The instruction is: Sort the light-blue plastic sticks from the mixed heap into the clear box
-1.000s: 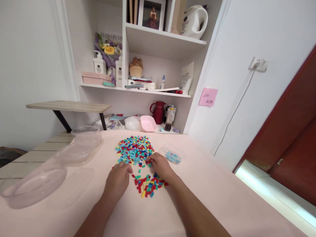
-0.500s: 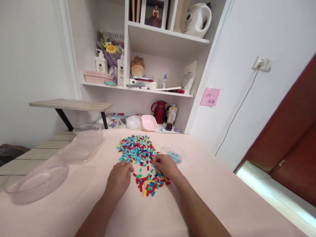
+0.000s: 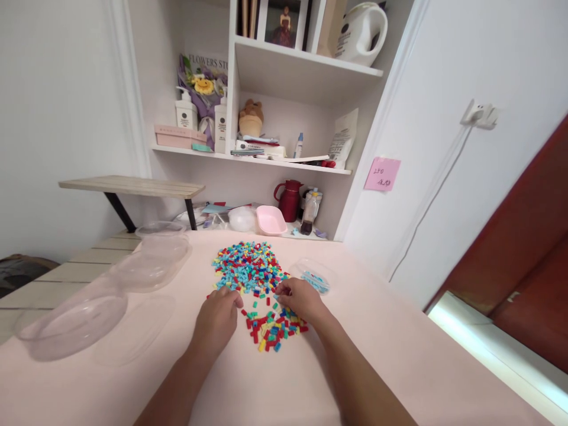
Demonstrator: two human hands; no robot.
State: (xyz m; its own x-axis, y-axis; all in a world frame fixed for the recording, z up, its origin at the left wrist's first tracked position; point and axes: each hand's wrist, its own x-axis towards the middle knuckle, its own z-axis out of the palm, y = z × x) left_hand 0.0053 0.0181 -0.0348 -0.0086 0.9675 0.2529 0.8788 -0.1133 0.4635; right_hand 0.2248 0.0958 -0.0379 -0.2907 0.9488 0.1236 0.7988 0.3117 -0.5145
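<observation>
We had both hands down on the pale pink tabletop (image 3: 399, 367), at the near edge of the big heap of small red, blue, yellow and teal plastic bricks (image 3: 248, 267). The heap lay straight ahead of our fingers, farther from us, and both hands touched its fringe about equally. Our left hand (image 3: 217, 316) rested knuckles up, its fingers curled and close together on the heap's near left edge; we could not tell whether it pinched a brick. Our right hand (image 3: 302, 299) had its fingers bent narrow over loose bricks at the heap's near right edge; again a grip was not clear. Between and just nearer than the hands lay the smaller, mostly red cluster of bricks (image 3: 274, 331), partly under the right wrist. The small clear plastic dish holding light blue bricks (image 3: 313, 275) stood just beyond the right hand, to its right.
</observation>
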